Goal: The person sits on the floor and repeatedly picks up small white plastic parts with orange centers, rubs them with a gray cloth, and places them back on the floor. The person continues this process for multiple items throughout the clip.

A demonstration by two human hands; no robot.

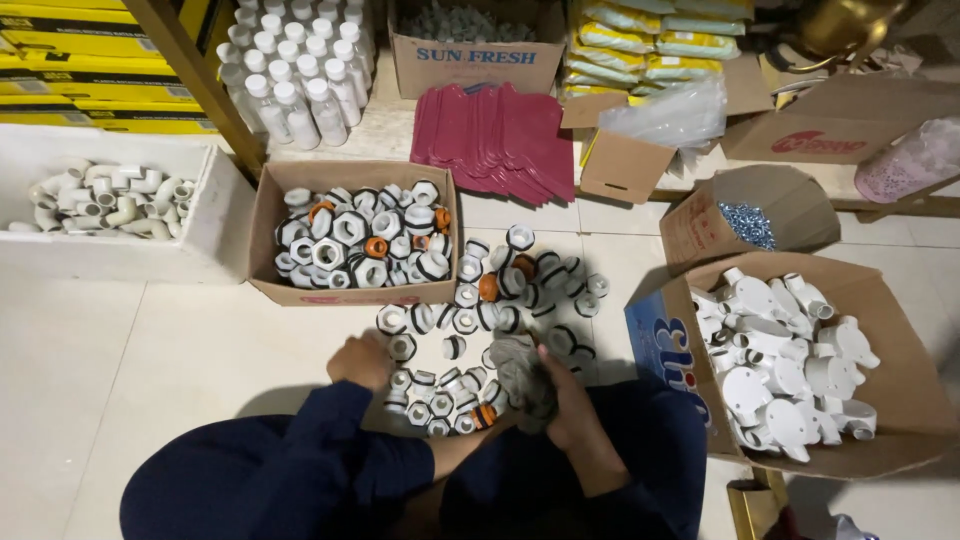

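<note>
White plastic pipe fittings with black rings [500, 290] lie scattered on the tiled floor in front of me, a few of them orange. My left hand [360, 360] is closed over one of these fittings at the left edge of the pile. In my right hand [570, 405] is a grey cloth [520, 370], bunched up just above the nearest fittings. Both arms wear dark blue sleeves. Behind the pile stands an open cardboard box [262, 215] filled with the same fittings.
A cardboard box of white round junction fittings [790, 370] sits at right, and behind it a smaller box of metal screws [748, 222]. At left is a white tray of pipe elbows [100, 195]. White bottles [295, 75], red sheets [500, 135] and yellow packets [650, 40] line the back.
</note>
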